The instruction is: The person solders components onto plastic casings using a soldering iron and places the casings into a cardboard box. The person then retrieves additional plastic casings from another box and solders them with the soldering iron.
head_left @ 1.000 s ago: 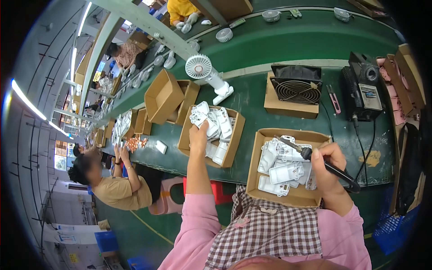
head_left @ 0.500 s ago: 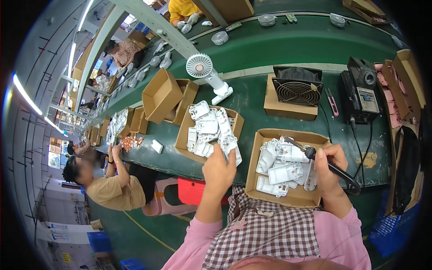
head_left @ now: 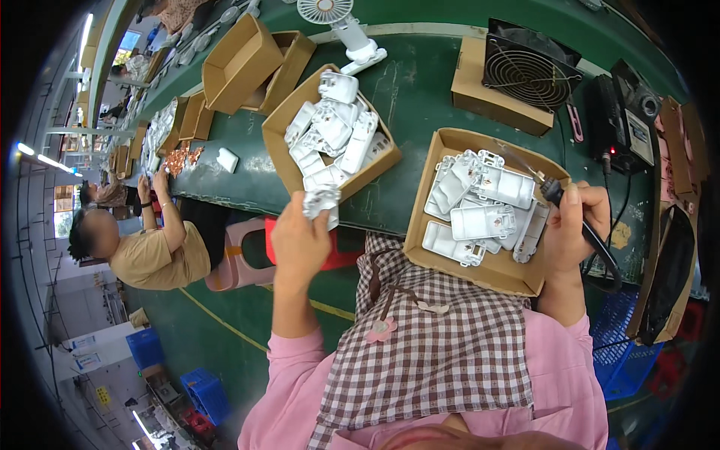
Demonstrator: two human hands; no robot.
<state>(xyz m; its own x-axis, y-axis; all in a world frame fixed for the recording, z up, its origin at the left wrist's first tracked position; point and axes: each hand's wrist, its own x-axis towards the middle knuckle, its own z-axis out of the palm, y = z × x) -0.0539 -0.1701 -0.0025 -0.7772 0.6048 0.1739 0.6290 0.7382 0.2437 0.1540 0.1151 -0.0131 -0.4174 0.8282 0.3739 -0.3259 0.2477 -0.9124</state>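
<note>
My left hand (head_left: 300,244) is closed on a white plastic housing (head_left: 322,204), pinched by its edge at the near corner of the left cardboard box (head_left: 379,166). Several similar white housings (head_left: 330,124) lie heaped in that box. In my right hand (head_left: 574,225) is a soldering iron (head_left: 553,190), gripped by its black handle. Its thin metal tip points left over the right cardboard box (head_left: 480,274), above the white housings (head_left: 484,223) piled there. Small metal parts show at the ends of some housings.
A white handheld fan (head_left: 349,37) stands behind the left box. At the back right are a black cooling fan (head_left: 529,64) on a cardboard box, tweezers (head_left: 575,122) and a black soldering station (head_left: 626,112). Nested empty boxes (head_left: 244,64) stand back left. A co-worker (head_left: 165,244) sits at the left.
The view has shifted, so the bench sits higher in the picture. My left hand has drawn a housing toward the left box's near corner. The right hand still holds the soldering iron over the right box.
</note>
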